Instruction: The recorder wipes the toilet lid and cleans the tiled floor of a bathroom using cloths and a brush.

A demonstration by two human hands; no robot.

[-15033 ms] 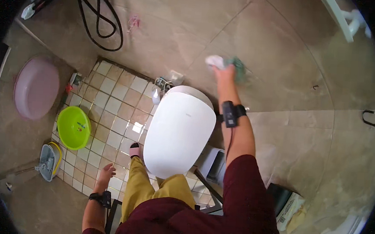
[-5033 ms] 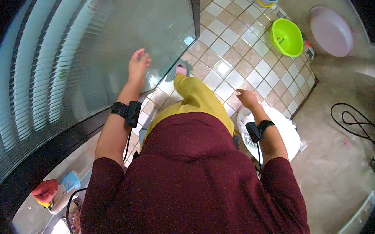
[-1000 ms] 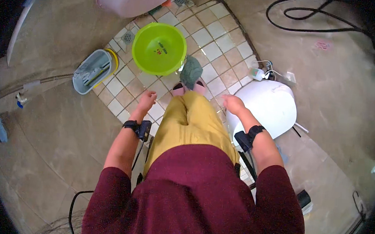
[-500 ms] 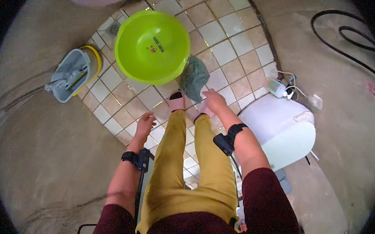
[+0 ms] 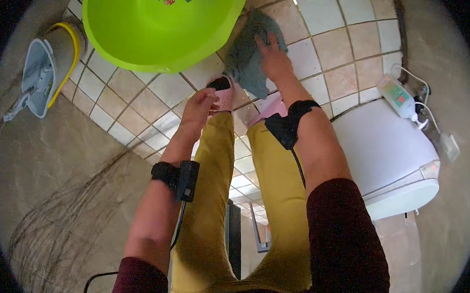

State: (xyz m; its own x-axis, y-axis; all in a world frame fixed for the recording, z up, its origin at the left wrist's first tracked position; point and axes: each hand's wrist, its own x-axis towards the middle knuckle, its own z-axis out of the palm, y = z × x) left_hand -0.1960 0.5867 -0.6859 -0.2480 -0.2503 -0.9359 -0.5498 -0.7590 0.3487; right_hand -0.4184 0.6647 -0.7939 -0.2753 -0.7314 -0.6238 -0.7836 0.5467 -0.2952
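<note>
A grey-green cloth (image 5: 247,52) lies crumpled on the tiles beside a big bright-green basin (image 5: 145,28). On the cloth's right part rests my right hand (image 5: 276,62), its fingers stretched out and apart; it looks to be touching the fabric, though the exact contact is hard to see. My left hand (image 5: 196,111) hovers in front of my pink slipper (image 5: 225,98), loosely bent with fingers apart and nothing visible in it. My other slipper is partly hidden by the right forearm.
A grey bucket with a yellow rim (image 5: 39,78), a brush-like tool inside, stands at the left wall. To the right is a white toilet lid (image 5: 382,151), with a pump bottle (image 5: 399,98) and a white cable behind it. Tiled floor (image 5: 323,49) surrounds the cloth.
I have bent lower, so basin and cloth appear larger and nearer. My right hand has moved from short of the cloth onto it. The left hand has come forward toward the slipper.
</note>
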